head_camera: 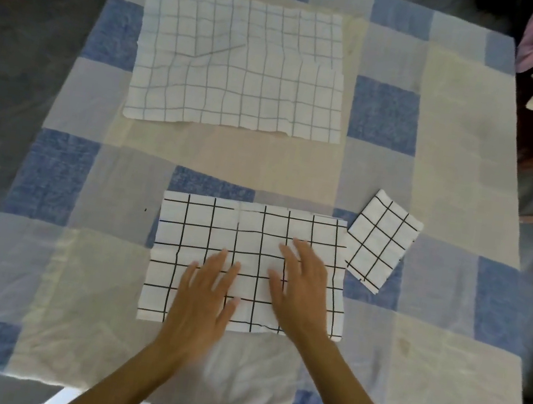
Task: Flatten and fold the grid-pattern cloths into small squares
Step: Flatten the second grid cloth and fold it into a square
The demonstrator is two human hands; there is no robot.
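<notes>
Hands rest side by side by the near edge of the desk (451, 181): left hand (206, 293) and right hand (303, 290) both lie with fingers straight and spread, pressing flat on the bold-grid cloth (206, 227). Its long axis runs left to right along that edge, so the next fold likely carries one short end across to the other; each hand is nearer its own end. At the cloth's far right corner, touching or just beside it, sits a tilted folded square (380, 239). Toward the far edge a wrinkled thin-grid cloth (240, 66) lies spread, not yet folded
</notes>
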